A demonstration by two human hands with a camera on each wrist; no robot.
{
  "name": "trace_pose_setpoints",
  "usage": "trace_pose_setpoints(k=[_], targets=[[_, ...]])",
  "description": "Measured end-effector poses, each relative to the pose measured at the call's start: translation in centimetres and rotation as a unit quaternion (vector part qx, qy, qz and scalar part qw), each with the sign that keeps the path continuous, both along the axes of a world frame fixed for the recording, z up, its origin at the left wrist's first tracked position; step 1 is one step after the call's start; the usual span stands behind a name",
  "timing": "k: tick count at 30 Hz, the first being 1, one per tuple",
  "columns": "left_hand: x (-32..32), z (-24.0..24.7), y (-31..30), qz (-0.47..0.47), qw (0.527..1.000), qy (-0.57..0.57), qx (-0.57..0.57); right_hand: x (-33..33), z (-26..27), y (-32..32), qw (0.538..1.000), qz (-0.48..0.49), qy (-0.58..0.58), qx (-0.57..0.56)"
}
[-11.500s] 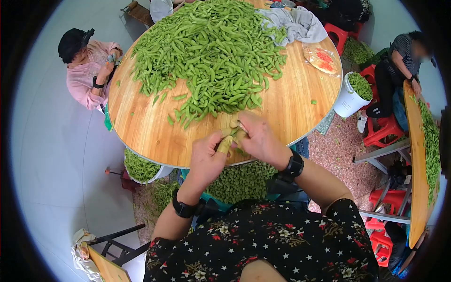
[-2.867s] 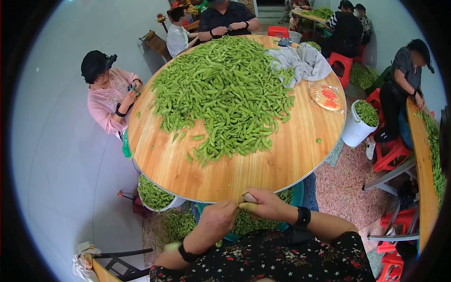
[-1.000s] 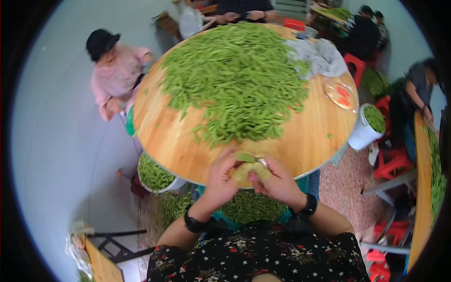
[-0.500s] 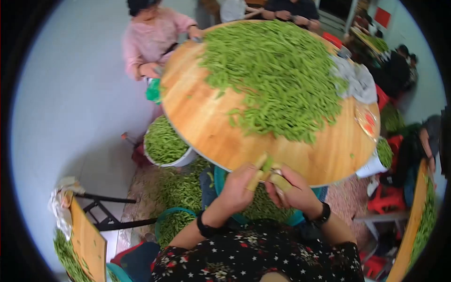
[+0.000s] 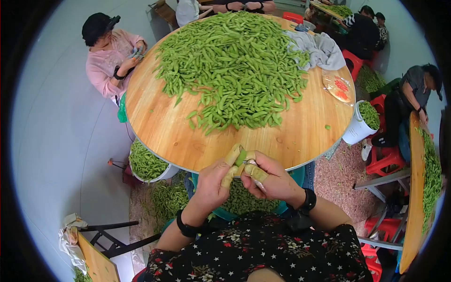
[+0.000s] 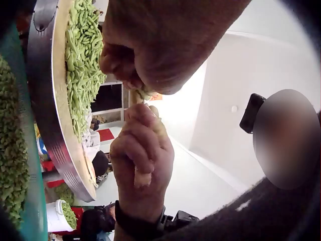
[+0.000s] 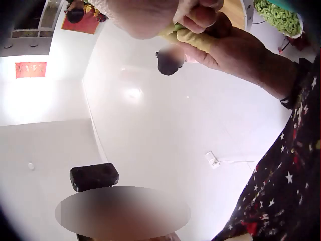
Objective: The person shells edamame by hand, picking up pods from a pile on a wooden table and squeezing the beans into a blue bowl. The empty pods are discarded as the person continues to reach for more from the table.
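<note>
1. The left hand (image 5: 211, 182) reaches inward from the person's left, its forearm slanting up toward the near edge of the tabletop (image 5: 178, 150). A black band (image 5: 188, 226) circles the wrist.
2. Its grip is clamped on a green pod (image 5: 240, 158): thumb and index finger, both in yellowish coverings (image 5: 233, 154), point forward and pinch it at their tips.
3. The right hand (image 5: 278, 181) mirrors it from the other side, its forearm angled inward and a black band (image 5: 309, 199) round the wrist.
4. Its grip is together, closed on a small pale, shiny item (image 5: 252, 162), too hidden to identify. The index finger stretches toward the pod, the covered thumb lies along the near side, and the left wrist view shows other fingers folded toward the palm.
5. The fingertips of both hands meet around the pod, in front of the torso. Whether the shiny item touches the pod cannot be told.
6. Both hands are raised off the tabletop, at its near rim, with a teal tub (image 5: 299, 178) beneath them.
7. Beyond the fingertips, well apart from them, a large heap of pods (image 5: 239, 66) covers much of the tabletop.
</note>
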State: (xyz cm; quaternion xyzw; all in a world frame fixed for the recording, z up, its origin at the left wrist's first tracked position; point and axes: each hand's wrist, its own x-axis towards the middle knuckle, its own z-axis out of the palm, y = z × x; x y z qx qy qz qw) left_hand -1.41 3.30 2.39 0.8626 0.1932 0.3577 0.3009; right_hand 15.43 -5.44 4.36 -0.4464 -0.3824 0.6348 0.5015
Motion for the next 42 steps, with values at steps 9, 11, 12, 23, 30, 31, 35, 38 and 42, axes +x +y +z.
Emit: trace_pose_setpoints(k=[9, 11, 12, 23, 30, 31, 35, 38, 42], targets=[[1.0, -3.0, -1.8, -0.185, 0.9, -0.048, -0.391, 1.9, -1.8, -3.2, 0.986, 0.013, 0.164, -0.029], [1.7, -4.0, -2.0, -0.21, 0.704, -0.137, -0.664, 2.5, -2.7, -3.4, 0.969, 0.021, 0.237, -0.07], [2.0, -4.0, -2.0, -0.196, 0.787, -0.105, -0.575, 2.5, -2.9, -3.5, 0.966, 0.008, 0.246, -0.074], [2.8, -4.5, -3.8, -0.019, 0.993, 0.087, 0.075, 2.1, -3.2, -4.5, 0.994, -0.02, -0.061, -0.089], [3.0, -5.0, -4.7, -0.005, 0.99, 0.044, -0.134, 2.8, -4.9, -4.9, 0.989, 0.003, -0.145, -0.032], [2.8, -4.8, -4.7, -0.01, 0.993, 0.05, -0.102, 3.0, -5.6, -4.7, 0.987, -0.008, -0.156, -0.027], [2.6, -3.2, -4.1, -0.04, 0.996, 0.076, -0.019, 3.5, -5.6, -4.5, 0.911, -0.034, -0.363, 0.192], [2.4, -2.8, -4.5, -0.045, 0.996, 0.077, -0.006, 3.6, -5.5, -4.1, 0.927, -0.052, -0.33, 0.169], [2.2, -3.9, -4.7, -0.02, 0.994, 0.106, -0.013, 3.0, -6.3, -3.9, 0.92, -0.055, -0.315, 0.226]])
